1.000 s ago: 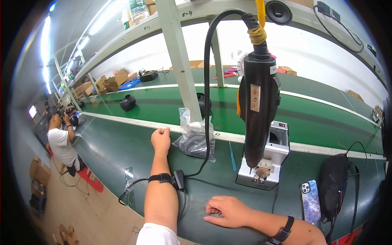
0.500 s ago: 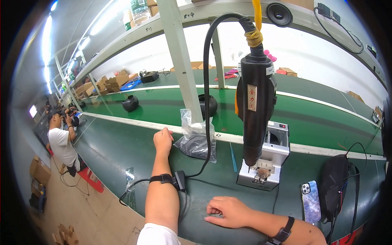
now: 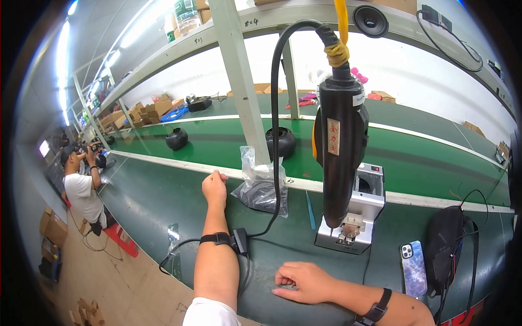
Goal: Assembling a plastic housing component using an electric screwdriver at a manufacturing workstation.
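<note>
My left hand (image 3: 215, 189) is closed in a loose fist and rests at the far edge of the green bench, with no object visible in it. Just right of it lies a clear plastic bag (image 3: 261, 190) of small dark parts. Nearer to me, my right hand (image 3: 305, 281) lies on the bench with its fingers curled in, and nothing shows in them. A black electric screwdriver (image 3: 342, 146) hangs bit-down over a silver-grey screw feeder (image 3: 359, 217), beyond the right hand. Neither hand touches the screwdriver or the feeder.
Two round black housings (image 3: 176, 139) (image 3: 281, 143) sit on the green conveyor belt (image 3: 217, 142). A blue tweezer-like tool (image 3: 310, 211) lies left of the feeder. A phone (image 3: 414, 269) and black pouch (image 3: 443, 242) lie at right. Another person (image 3: 84, 187) works at far left.
Both black housings on the belt have shifted slightly to the right. My hands have stayed almost in place.
</note>
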`<control>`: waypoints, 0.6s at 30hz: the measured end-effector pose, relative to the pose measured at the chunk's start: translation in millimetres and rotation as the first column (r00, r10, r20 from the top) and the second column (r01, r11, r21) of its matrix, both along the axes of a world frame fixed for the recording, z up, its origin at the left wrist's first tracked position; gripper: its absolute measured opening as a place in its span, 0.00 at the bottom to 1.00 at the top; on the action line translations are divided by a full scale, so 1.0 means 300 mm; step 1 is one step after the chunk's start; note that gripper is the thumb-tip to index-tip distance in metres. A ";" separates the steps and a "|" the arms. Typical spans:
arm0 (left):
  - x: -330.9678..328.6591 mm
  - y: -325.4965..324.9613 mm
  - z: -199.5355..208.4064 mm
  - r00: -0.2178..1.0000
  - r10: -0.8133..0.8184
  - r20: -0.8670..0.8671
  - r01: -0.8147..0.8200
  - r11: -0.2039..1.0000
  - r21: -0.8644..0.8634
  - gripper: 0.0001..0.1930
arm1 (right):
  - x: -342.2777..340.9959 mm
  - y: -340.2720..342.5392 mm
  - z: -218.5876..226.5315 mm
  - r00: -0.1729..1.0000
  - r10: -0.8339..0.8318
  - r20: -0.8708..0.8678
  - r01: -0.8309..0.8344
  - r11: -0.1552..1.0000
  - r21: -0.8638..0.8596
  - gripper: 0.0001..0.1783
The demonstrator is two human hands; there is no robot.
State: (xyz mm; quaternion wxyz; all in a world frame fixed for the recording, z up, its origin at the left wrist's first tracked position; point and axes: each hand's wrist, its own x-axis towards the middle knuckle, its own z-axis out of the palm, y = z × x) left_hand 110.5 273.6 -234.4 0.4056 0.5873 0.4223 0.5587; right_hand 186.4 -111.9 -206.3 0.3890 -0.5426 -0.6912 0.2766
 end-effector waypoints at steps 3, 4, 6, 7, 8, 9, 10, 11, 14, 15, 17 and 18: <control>0.020 0.005 -0.009 0.999 0.043 0.028 -0.044 0.998 0.038 0.10 | 0.002 0.001 0.001 1.000 -0.005 0.018 0.005 1.000 -0.009 0.14; 0.024 0.010 -0.012 0.999 0.041 0.030 -0.042 0.998 0.038 0.10 | 0.003 0.000 0.002 1.000 -0.007 0.019 0.007 1.000 -0.008 0.14; 0.012 0.030 -0.027 0.992 0.118 -0.054 -0.117 0.993 0.032 0.04 | -0.002 0.001 0.005 1.000 -0.009 0.015 0.009 1.000 -0.010 0.14; 0.000 0.045 -0.038 0.991 0.125 -0.054 -0.123 0.992 0.035 0.04 | -0.007 0.002 0.010 1.000 -0.002 0.014 0.002 1.000 -0.006 0.14; -0.014 0.060 -0.048 0.993 0.119 0.002 -0.119 0.990 0.072 0.04 | -0.012 0.004 0.015 1.000 0.008 0.020 -0.008 1.000 -0.008 0.14; -0.007 0.050 -0.039 0.993 0.103 0.057 -0.109 0.989 0.105 0.05 | -0.007 0.008 0.011 1.000 0.009 0.027 -0.009 1.000 -0.015 0.14; -0.007 0.038 -0.030 0.993 0.104 0.056 -0.109 0.988 0.105 0.05 | -0.004 0.011 0.006 1.000 0.010 0.026 -0.010 1.000 -0.015 0.14; -0.007 0.021 -0.025 0.989 0.147 -0.019 -0.146 0.987 0.066 0.06 | 0.001 0.012 0.000 0.999 0.006 0.034 -0.006 1.000 -0.013 0.14; -0.006 0.018 -0.006 0.974 0.221 0.046 -0.222 0.975 0.014 0.08 | -0.004 0.003 0.007 0.999 0.009 0.044 -0.009 1.000 0.000 0.14; 0.014 0.008 -0.001 0.972 0.224 0.070 -0.224 0.974 0.002 0.09 | 0.000 -0.002 0.009 0.999 -0.013 0.047 0.014 1.000 -0.009 0.14; -0.027 0.038 -0.008 0.962 0.252 0.105 -0.257 0.965 0.043 0.11 | -0.016 -0.001 0.016 0.999 0.017 0.032 -0.017 1.000 -0.004 0.14; -0.012 0.026 0.000 0.969 0.226 0.105 -0.231 0.972 0.038 0.11 | -0.009 -0.003 0.016 0.999 -0.008 0.033 0.008 1.000 -0.018 0.14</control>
